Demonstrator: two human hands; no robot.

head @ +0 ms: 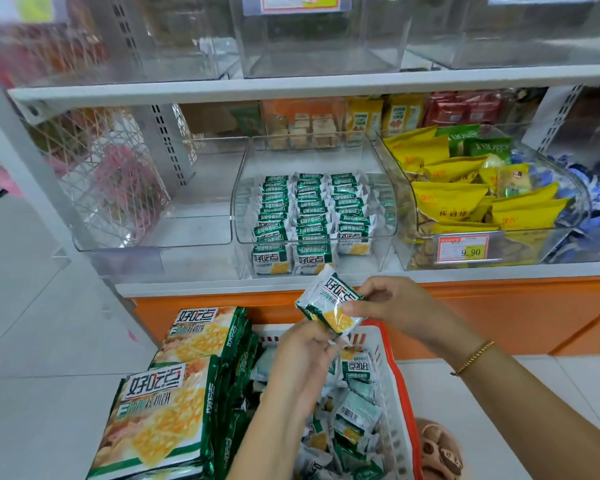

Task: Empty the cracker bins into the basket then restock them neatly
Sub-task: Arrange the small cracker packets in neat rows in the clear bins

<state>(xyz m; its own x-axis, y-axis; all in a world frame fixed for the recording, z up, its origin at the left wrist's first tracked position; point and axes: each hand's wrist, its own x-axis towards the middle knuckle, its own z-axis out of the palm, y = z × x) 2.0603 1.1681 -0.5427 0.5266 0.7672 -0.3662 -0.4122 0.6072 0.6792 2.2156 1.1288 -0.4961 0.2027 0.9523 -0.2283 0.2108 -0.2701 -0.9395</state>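
Note:
A small green-and-white cracker packet (329, 301) is held in front of the shelf edge, pinched by my right hand (385, 303) at its right side and by my left hand (305, 355) at its lower corner. Below it stands a white basket with an orange rim (400, 393) holding several loose packets of the same kind. The clear middle bin (378, 188) on the lower shelf holds three tidy rows of these packets. Large green bags of the same crackers (174, 403) stand stacked at the basket's left.
A clear bin of yellow and green snack bags (465, 202) with a 9.90 price tag sits to the right. The clear bin at the left (153, 230) looks empty. Clear bins stand on the upper shelf (326, 81). An orange base panel (499, 317) runs under the shelf.

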